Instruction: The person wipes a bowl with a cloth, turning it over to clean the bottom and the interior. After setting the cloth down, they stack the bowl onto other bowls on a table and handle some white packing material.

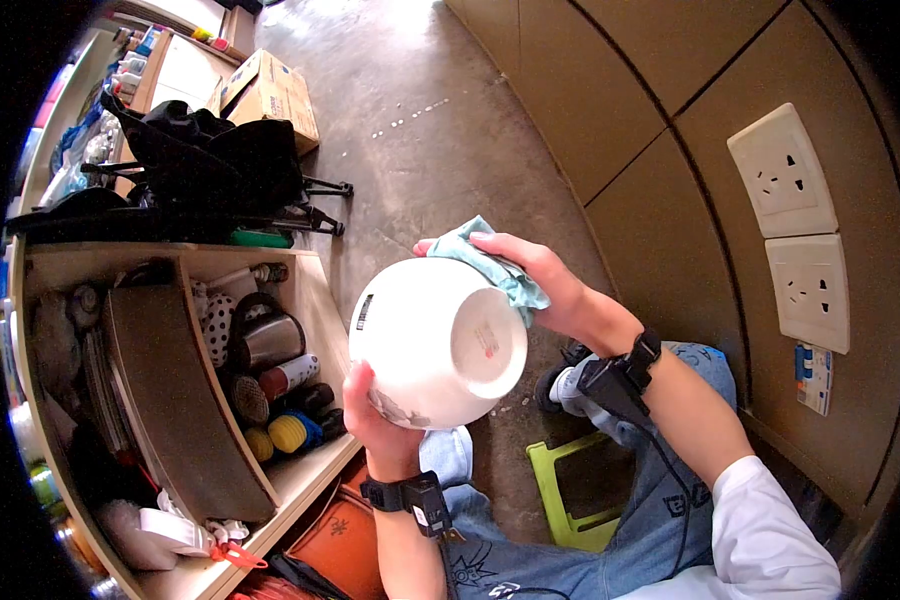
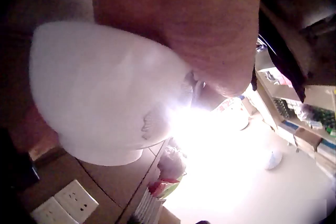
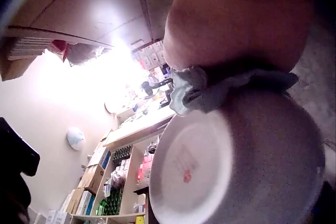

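A white bowl (image 1: 420, 340) is held up on its side in the head view, its ringed foot with a small red mark turned toward the camera. My left hand (image 1: 382, 415) grips the bowl at its lower left, thumb on the outer wall and the other fingers hidden behind. A grey printed pattern shows beside that hand. At the bowl's upper right, my right hand (image 1: 550, 285) holds a crumpled light-blue cloth (image 1: 480, 262) against the outside. The right wrist view shows the cloth (image 3: 210, 90) bunched between the palm and the bowl (image 3: 273, 155).
An open wooden shelf unit (image 1: 310, 300) with a kettle (image 1: 270, 335) and bottles stands at the left. Beyond it are a black folded cart (image 1: 210, 165) and a cardboard box (image 1: 275, 95). A green stool (image 1: 550, 490) stands between the legs. Wall sockets (image 1: 785, 175) are at the right.
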`<action>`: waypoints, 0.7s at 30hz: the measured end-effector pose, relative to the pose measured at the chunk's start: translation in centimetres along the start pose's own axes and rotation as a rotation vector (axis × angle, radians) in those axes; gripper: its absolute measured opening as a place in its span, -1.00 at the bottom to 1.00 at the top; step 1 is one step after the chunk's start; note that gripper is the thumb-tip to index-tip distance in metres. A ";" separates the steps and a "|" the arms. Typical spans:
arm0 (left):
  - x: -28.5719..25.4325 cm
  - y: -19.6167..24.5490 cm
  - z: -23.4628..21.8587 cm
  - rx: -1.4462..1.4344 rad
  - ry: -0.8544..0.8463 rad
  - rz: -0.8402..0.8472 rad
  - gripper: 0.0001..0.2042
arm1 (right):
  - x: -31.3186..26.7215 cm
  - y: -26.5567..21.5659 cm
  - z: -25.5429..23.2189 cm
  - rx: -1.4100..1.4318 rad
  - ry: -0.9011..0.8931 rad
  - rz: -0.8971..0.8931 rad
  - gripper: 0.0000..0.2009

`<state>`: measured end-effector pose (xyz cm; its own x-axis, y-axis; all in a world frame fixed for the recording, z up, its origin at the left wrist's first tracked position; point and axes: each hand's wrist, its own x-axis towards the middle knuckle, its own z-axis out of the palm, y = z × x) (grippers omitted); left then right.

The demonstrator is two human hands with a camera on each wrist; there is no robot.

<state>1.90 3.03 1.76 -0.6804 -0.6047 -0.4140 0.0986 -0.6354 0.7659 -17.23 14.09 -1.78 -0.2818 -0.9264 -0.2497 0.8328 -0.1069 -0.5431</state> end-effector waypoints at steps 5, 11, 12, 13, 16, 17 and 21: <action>1.3 -0.8 0.6 -0.315 0.016 -0.024 -0.41 | 0.3 0.9 -0.1 0.100 0.015 -0.079 -0.47; 2.3 -0.9 0.6 -0.467 0.023 -0.069 -0.40 | 0.3 1.3 0.4 0.020 0.091 -0.132 -0.45; 2.4 -1.0 0.2 -0.467 0.023 -0.069 -0.40 | 0.3 1.6 0.6 0.020 0.091 -0.132 -0.45; 2.5 -1.2 -0.4 -0.538 -0.028 -0.079 -0.41 | 0.4 2.0 0.6 0.023 0.111 -0.155 -0.44; 2.7 -1.1 -0.2 -0.565 -0.042 -0.086 -0.42 | 0.3 2.7 0.5 -0.026 0.120 -0.184 -0.41; 2.7 -1.0 0.1 -0.521 -0.006 -0.082 -0.42 | 0.4 2.9 0.4 -0.078 0.107 -0.192 -0.38; 3.0 -1.1 0.2 -0.495 0.011 -0.079 -0.42 | 0.6 3.6 0.0 -0.132 0.124 -0.231 -0.39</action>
<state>-0.38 2.02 -0.28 -0.6924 -0.5484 -0.4688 0.3811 -0.8297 0.4078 -14.44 13.20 -3.88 -0.5193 -0.8311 -0.1990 0.6732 -0.2544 -0.6943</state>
